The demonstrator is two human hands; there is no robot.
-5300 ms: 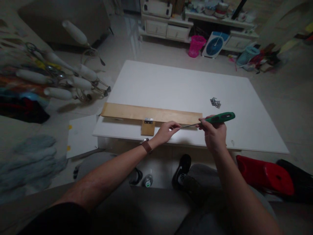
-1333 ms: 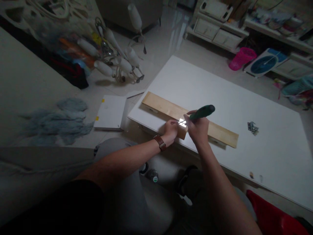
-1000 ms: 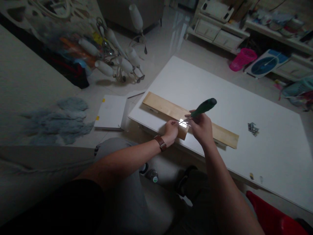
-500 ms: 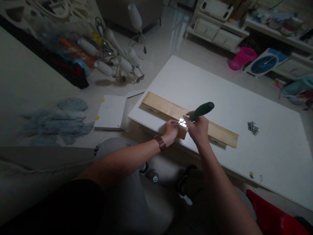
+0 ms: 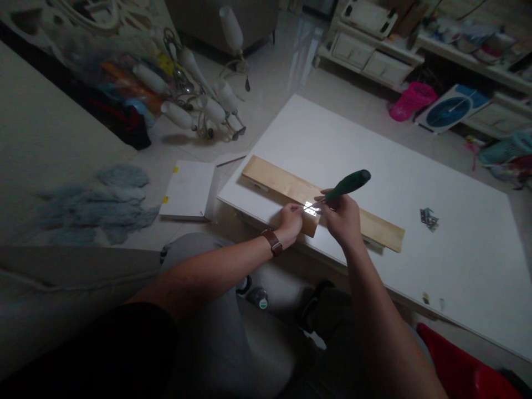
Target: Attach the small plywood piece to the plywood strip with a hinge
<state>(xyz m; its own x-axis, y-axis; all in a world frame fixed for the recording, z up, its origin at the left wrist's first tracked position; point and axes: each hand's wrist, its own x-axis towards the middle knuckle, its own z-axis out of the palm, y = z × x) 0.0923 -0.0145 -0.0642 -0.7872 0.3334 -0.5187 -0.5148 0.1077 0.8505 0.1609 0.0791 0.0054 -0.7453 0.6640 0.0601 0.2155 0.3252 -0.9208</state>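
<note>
My right hand (image 5: 344,216) is closed around a screwdriver (image 5: 351,183) with a dark green handle. The handle points up to the right, and the thin shaft slants down toward a shiny metal plate (image 5: 310,209). Beside that plate, my left hand (image 5: 291,219) pinches with its fingertips near the shaft's tip; what lies between them is too small to make out. The plate rests where a short wooden piece (image 5: 310,227) meets a long wooden board (image 5: 276,174). My right hand covers part of the long board, which lies on a white table (image 5: 394,166).
Several metal brackets (image 5: 429,219) lie in a small pile on the table's right. A white panel (image 5: 189,188) and a lamp with several shades (image 5: 211,110) are on the left. A bottle (image 5: 260,299) stands below, and a red object (image 5: 461,360) at lower right.
My right hand and the screwdriver have shifted slightly to the right, the handle's end a little higher. My left hand stays at the metal plate.
</note>
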